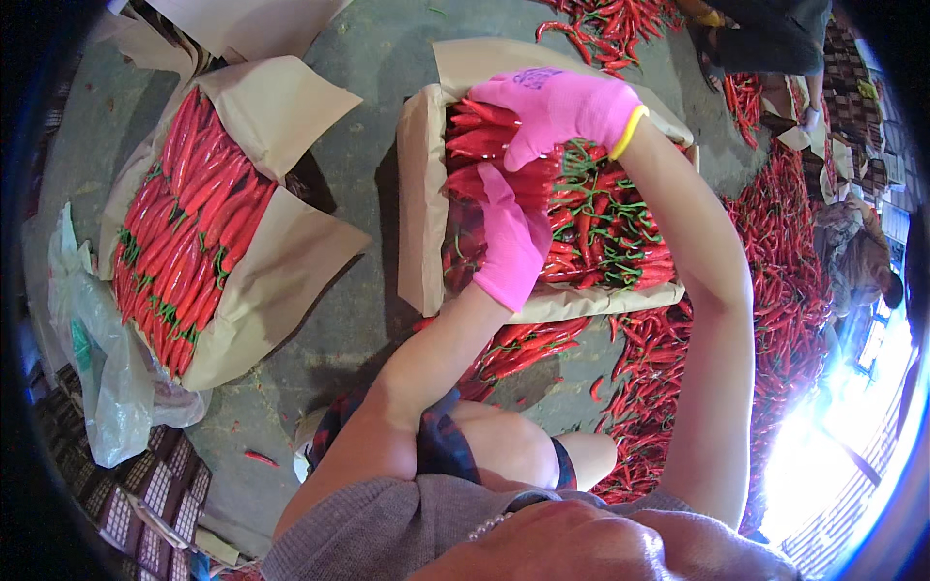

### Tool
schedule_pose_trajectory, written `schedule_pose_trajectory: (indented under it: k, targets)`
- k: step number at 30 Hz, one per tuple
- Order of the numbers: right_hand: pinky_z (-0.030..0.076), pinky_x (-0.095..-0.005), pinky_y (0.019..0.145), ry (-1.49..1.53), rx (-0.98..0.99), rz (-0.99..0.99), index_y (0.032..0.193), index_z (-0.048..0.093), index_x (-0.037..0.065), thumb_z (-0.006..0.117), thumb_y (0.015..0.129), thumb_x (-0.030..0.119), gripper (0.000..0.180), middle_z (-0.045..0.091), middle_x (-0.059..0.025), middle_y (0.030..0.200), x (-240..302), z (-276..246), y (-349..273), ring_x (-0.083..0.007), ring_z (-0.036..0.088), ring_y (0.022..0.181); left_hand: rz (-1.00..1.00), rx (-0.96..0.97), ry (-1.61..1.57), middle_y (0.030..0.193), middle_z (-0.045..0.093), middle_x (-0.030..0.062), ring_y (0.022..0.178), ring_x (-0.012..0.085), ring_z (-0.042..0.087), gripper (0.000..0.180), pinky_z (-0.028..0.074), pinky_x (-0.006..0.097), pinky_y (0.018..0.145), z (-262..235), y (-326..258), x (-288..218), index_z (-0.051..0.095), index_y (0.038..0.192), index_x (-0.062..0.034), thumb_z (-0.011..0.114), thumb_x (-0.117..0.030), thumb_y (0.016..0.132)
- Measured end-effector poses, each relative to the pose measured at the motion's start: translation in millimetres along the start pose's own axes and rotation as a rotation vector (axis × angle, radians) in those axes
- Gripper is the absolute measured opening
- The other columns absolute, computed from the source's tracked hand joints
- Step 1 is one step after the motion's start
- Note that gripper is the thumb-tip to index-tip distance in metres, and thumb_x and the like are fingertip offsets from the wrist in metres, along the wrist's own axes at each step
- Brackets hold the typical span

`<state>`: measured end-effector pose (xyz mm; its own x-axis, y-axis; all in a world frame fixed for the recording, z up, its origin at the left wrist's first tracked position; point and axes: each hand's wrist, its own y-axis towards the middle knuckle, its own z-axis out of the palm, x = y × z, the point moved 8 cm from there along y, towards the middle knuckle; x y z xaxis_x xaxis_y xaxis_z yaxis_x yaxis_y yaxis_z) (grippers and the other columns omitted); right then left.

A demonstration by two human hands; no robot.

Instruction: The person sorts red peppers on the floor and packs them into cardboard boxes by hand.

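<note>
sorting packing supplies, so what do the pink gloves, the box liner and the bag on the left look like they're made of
Pink gloves, left hand and right hand: they look like knitted fabric, matte, snug, with a yellow cuff edge on the right one.
Box liner: apparently brown kraft paper, dull, creased, folded over the box rim.
Bag: seems thin plastic film, translucent, glossy and crumpled.

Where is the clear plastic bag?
In the head view, the plastic bag lies on the floor at far left, beside the full box of red chillies.
</note>
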<state>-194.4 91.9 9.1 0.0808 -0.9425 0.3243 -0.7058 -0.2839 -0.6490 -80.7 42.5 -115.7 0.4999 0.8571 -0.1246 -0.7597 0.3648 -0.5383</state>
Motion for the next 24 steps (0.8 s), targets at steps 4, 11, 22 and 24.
schedule_pose_trajectory:
  k: [4, 11, 22, 24]
  targets:
    - [0.038, -0.0457, 0.111, -0.073, -0.299, -0.103, 0.151, 0.035, 0.015, 0.082, 0.060, 0.047, 0.108, 0.047, -0.0151, 0.144, 1.3, 30.0, -12.5, -0.0357, 0.042, 0.135, -0.216, 0.057, -0.001, 0.140, 0.055, 0.0011, 0.127, 0.0191, 0.052, 0.082, 0.039, 0.040, 0.110, 15.2, -1.1, -1.4, 0.043, 0.145, -0.0154, 0.042, -0.077, 0.090]
    - [0.037, -0.0466, 0.112, -0.075, -0.274, -0.102, 0.155, 0.027, 0.016, 0.087, 0.056, 0.029, 0.116, 0.042, -0.0166, 0.148, -5.7, 28.8, -8.3, -0.0381, 0.040, 0.137, -0.310, -0.198, -0.053, 0.143, 0.044, 0.0118, 0.133, 0.0310, 0.042, 0.085, 0.031, 0.052, 0.114, 21.3, -37.7, -22.0, 0.038, 0.145, -0.0117, 0.049, -0.072, 0.086]
    - [0.045, -0.0409, 0.103, 0.050, -0.529, -0.180, 0.138, 0.054, 0.005, 0.067, 0.090, 0.034, 0.057, 0.057, -0.0209, 0.134, -22.8, 17.1, -25.2, -0.0370, 0.055, 0.123, -0.466, -0.193, -0.150, 0.135, 0.042, 0.0194, 0.130, 0.0336, 0.041, 0.081, 0.031, 0.047, 0.119, -5.9, -66.3, -10.3, 0.037, 0.135, 0.0070, 0.064, -0.053, 0.086]
    - [0.047, -0.0406, 0.099, 0.045, -0.537, -0.099, 0.129, 0.060, 0.005, 0.062, 0.092, 0.037, 0.049, 0.062, -0.0169, 0.127, -37.2, 34.9, -15.9, -0.0353, 0.059, 0.117, -0.495, -0.161, -0.135, 0.135, 0.043, 0.0192, 0.131, 0.0336, 0.040, 0.076, 0.031, 0.047, 0.119, -21.3, -68.0, -9.6, 0.038, 0.134, 0.0068, 0.063, -0.050, 0.089]
